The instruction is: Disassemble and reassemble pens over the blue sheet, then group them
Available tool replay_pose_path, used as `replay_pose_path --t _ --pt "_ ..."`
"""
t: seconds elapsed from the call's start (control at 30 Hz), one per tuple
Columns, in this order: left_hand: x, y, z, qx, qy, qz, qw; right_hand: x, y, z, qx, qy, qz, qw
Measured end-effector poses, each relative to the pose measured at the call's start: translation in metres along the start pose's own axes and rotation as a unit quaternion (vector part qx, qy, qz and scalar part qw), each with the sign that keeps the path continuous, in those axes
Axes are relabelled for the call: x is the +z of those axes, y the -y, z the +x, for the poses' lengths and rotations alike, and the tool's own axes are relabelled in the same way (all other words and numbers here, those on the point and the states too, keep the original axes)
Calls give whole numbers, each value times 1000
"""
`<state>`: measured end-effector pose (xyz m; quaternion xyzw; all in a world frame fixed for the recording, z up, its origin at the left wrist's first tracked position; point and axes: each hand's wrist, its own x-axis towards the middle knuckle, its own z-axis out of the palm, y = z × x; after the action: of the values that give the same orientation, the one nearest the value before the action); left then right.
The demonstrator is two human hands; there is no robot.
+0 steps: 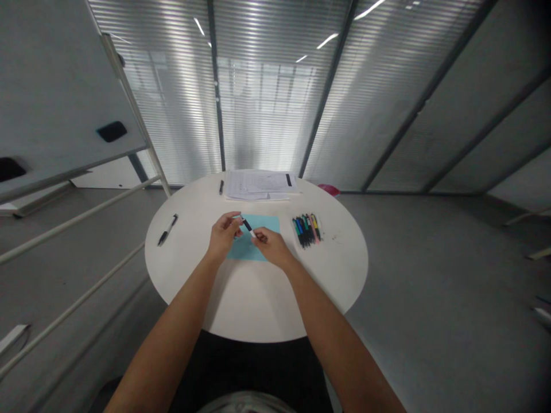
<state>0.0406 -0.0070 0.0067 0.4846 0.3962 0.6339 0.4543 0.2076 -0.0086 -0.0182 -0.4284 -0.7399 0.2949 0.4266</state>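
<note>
On the bench [253,310] before us, a sheet [246,249] lies near the middle. Above it we have a held pen [247,225] between our left grip [222,232] and our right grip [272,245]. Left of the sheet lies a loose pen [167,230]; right of it, a row of pens [306,230]. Behind the sheet we see stacked papers [258,186], a slim object [221,187] just to their left. Blinds [267,115] hang beyond the bench.

Papers [253,184], pens [163,237], blue sheet [246,250] on table [258,312]
</note>
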Motion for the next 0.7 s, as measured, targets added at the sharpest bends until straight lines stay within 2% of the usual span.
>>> replay_pose_path --t 0.3,0.6,0.7 --pt "1 2 1 0 -22 4 1000 -2 2 -2 -7 -1 -27 1000" --pt "4 -3 -3 -6 -4 -7 1000 -1 1 -1 -2 -7 -41 999" --pt "0 -3 -1 1 0 8 1000 -2 0 -1 -6 -7 -39 999"
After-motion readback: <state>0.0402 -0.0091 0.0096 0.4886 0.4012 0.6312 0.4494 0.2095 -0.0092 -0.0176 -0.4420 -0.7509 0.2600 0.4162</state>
